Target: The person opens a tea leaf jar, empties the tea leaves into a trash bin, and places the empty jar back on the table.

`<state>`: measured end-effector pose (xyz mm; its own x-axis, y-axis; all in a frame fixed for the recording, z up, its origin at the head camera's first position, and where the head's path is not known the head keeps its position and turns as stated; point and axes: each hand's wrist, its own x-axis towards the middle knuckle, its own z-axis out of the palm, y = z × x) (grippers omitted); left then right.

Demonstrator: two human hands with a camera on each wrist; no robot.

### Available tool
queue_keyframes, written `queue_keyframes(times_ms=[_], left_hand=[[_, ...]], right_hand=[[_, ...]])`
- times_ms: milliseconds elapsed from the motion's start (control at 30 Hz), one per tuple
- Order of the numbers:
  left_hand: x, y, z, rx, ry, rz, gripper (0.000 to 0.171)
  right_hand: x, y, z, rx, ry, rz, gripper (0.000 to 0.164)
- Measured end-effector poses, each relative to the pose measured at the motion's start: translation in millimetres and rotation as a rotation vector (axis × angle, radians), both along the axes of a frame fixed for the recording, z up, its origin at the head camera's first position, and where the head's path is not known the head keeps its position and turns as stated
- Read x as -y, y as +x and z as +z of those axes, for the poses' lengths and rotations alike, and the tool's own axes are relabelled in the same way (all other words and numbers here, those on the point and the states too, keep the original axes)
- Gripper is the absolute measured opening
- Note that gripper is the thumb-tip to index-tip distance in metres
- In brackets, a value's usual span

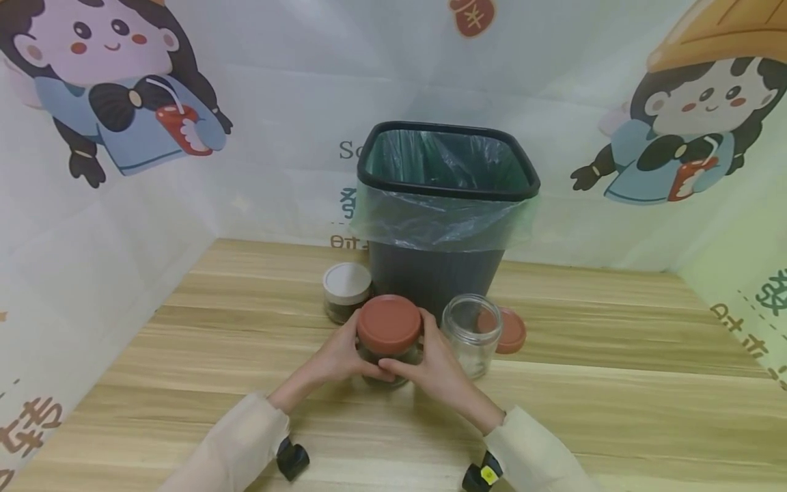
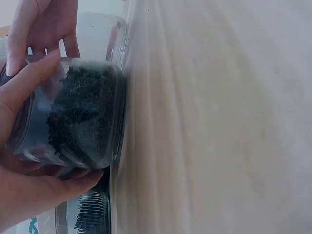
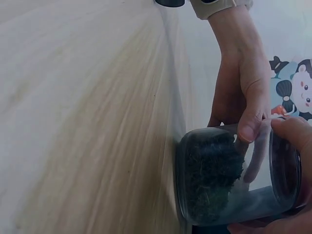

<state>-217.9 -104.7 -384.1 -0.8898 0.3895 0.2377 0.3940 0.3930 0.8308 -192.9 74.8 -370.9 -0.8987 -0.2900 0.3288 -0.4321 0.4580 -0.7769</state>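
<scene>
At the left of the head view, a small clear jar with a white lid (image 1: 347, 290) stands against the bin's lower left side, out of the hands' way. Just right of it, at the frame's centre, the left hand (image 1: 335, 357) and the right hand (image 1: 432, 365) together clasp a clear glass jar with a terracotta-red lid (image 1: 390, 335), partly filled with dark dried leaves. The jar stands upright on the table, and the fingers (image 2: 29, 83) of both hands are curled round its glass wall below the lid, one hand on each side; judging by this, the paired grip steadies it on the surface. The lid is on.

Directly right, touching or just beside the right hand, stands an empty clear glass jar without a lid (image 1: 471, 333); a loose terracotta-red lid (image 1: 509, 331) lies flat behind it, presumably its own. A black square waste bin lined with a pale green plastic bag (image 1: 444, 225) stands behind them, mouth open.

The pale wood-grain table (image 1: 615, 410) is walled by white sheets printed with cartoon figures (image 1: 119, 82).
</scene>
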Motion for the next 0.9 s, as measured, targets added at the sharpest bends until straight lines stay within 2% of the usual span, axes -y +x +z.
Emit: queue_keyframes(times_ms=[167, 400, 500, 667, 900], left_hand=[[0.8, 2.8, 1.0, -0.005, 0.007, -0.077, 0.097], [-1.1, 5.5, -0.7, -0.009, 0.028, -0.215, 0.095], [-3.4, 8.6, -1.0, 0.001, 0.041, -0.252, 0.094], [-9.7, 15.0, -0.1, 0.034, 0.054, -0.266, 0.092], [-18.2, 22.3, -0.6, 0.03, 0.05, -0.212, 0.093]], right_hand=[[-1.4, 5.3, 1.8, 0.002, -0.019, 0.014, 0.087], [-5.3, 15.3, 4.2, 0.003, 0.023, -0.016, 0.095], [-6.2, 18.9, 5.3, -0.015, 0.032, -0.018, 0.096], [-6.0, 22.4, 6.1, -0.085, 0.034, -0.036, 0.092], [-7.2, 23.8, 4.8, -0.204, 0.049, -0.061, 0.086]])
